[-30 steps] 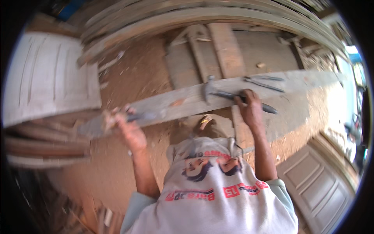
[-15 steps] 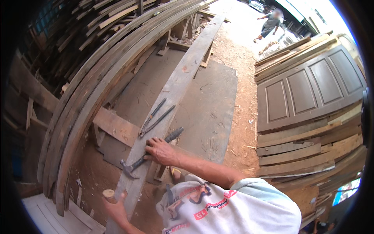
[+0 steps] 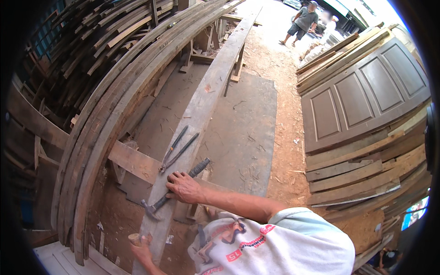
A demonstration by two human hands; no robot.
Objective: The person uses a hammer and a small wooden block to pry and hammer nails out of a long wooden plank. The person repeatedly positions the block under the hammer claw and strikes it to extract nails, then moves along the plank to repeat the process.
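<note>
The right hand lies fingers spread over the hammer, which rests across a long plank. Pincers lie on the plank just beyond. The left hand, at the plank's near edge, pinches a small wooden stub. A panelled door leans at right.

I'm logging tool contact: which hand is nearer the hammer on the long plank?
Right. The right hand rests on the hammer; the left hand is lower, at the plank's near end, holding a small wooden piece.
</note>
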